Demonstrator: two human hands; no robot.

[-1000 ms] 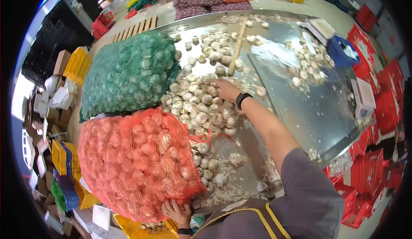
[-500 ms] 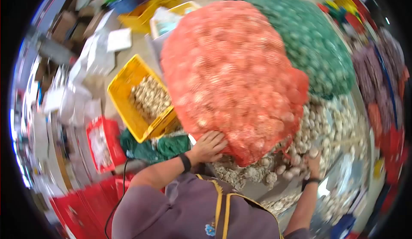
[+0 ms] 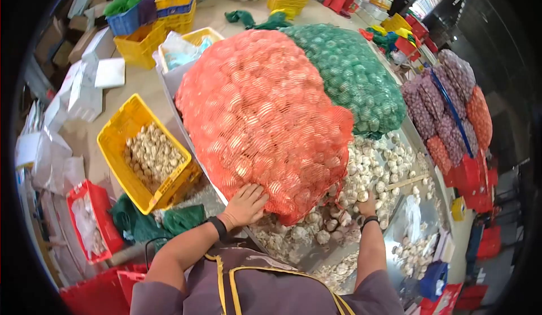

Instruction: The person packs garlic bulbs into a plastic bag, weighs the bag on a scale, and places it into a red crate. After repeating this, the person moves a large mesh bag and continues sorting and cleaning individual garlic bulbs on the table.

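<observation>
A big red mesh bag of garlic (image 3: 254, 117) fills the middle of the view, lying on a metal worktable. My left hand (image 3: 247, 205) rests flat against its near left end, fingers stretched out on the netting. To the right of the bag, my right hand (image 3: 368, 206) is low among loose garlic bulbs (image 3: 372, 165). A pale garlic bulb (image 3: 362, 196) shows at its fingertips and appears held, though the fingers are partly hidden. Behind the red bag lies a green mesh bag of garlic (image 3: 350, 72).
A yellow crate (image 3: 113, 140) holding garlic stands to the left, with a red crate (image 3: 107, 224) nearer me. Green netting (image 3: 183, 220) lies beside the table. A wooden stick (image 3: 407, 182) lies among the bulbs. Purple mesh sacks (image 3: 435, 97) are stacked at the right.
The camera view has shifted, so the bags and crates appear further left and lower, and sharper. My left hand stays on the red bag. My right hand has moved slightly forward among the bulbs.
</observation>
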